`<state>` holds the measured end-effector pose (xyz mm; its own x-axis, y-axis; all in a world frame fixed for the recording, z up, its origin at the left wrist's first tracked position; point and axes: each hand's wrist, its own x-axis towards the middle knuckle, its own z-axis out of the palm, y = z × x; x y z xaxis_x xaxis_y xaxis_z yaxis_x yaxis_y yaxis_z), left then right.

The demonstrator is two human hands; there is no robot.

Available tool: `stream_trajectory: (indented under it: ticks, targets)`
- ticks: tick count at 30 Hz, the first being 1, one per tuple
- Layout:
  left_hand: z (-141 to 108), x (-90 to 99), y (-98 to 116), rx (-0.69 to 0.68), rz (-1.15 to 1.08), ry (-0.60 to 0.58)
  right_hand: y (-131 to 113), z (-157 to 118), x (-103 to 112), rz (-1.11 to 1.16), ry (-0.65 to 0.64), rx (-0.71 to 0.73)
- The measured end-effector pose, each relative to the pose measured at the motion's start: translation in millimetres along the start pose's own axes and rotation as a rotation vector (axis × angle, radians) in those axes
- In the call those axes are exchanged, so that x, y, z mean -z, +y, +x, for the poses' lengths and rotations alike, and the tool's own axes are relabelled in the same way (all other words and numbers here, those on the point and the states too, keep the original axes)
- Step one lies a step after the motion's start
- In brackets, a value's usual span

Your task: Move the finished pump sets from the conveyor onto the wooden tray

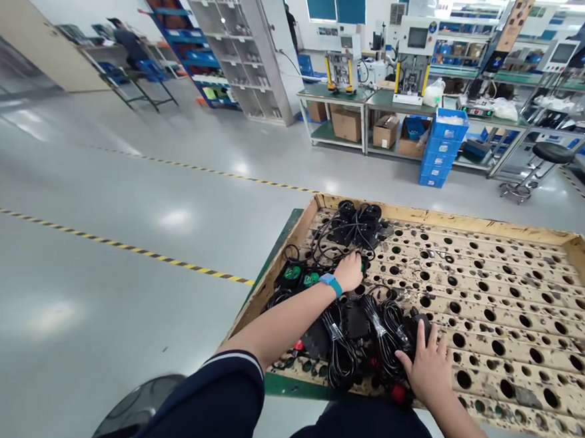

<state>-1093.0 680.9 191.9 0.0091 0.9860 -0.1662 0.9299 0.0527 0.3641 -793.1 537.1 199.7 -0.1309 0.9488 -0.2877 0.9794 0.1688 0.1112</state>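
My left hand (349,271), a blue band on its wrist, bends its fingers over a black block with a green face (363,267); the fingertips are partly hidden. Left of it sit two similar black blocks with green faces (293,273). My right hand (431,367) lies with fingers spread at the side of a coiled black cable (391,332), touching a dark rounded part (420,319). Another tied black cable bundle (339,349) and a black box (357,322) are between the hands. Black rounded units with loose cables (356,225) are grouped at the far left corner.
Everything lies on a wooden tray (498,287) full of round holes, with raised rims, on a green surface (291,386). Beyond are stacked blue crates (442,149), a black stool (552,154) and workbenches with machines. A person (127,40) sits at the back left.
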Motion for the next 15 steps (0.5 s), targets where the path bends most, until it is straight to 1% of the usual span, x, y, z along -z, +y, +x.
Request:
stream_trajectory:
  ticks: [3,5,8,10,11,13,15]
  targets:
    - [16.7,5.3,-26.5,-0.035,-0.018,-0.087,0.7,14.2,5.2,0.139,-0.039,-0.042]
    - [22.4,6.7,-35.7,-0.085,-0.023,-0.143,2.2,23.6,4.2,0.262,-0.046,-0.059]
    - [21.7,4.5,-38.1,-0.094,0.005,-0.159,7.9,29.9,-2.9,0.375,-0.015,-0.042]
    - [16.9,1.2,-35.4,-0.064,0.018,-0.138,13.5,28.4,-4.5,0.360,0.004,-0.020]
    - [14.3,-0.4,-33.9,-0.049,0.014,-0.129,16.6,27.0,-2.1,0.327,0.006,-0.016]
    - [10.0,-3.3,-32.0,-0.035,-0.004,-0.126,23.6,25.5,12.0,0.237,-0.009,-0.018]
    - [7.6,-5.2,-32.2,-0.044,-0.033,-0.142,30.5,28.4,37.2,0.144,-0.043,-0.025]
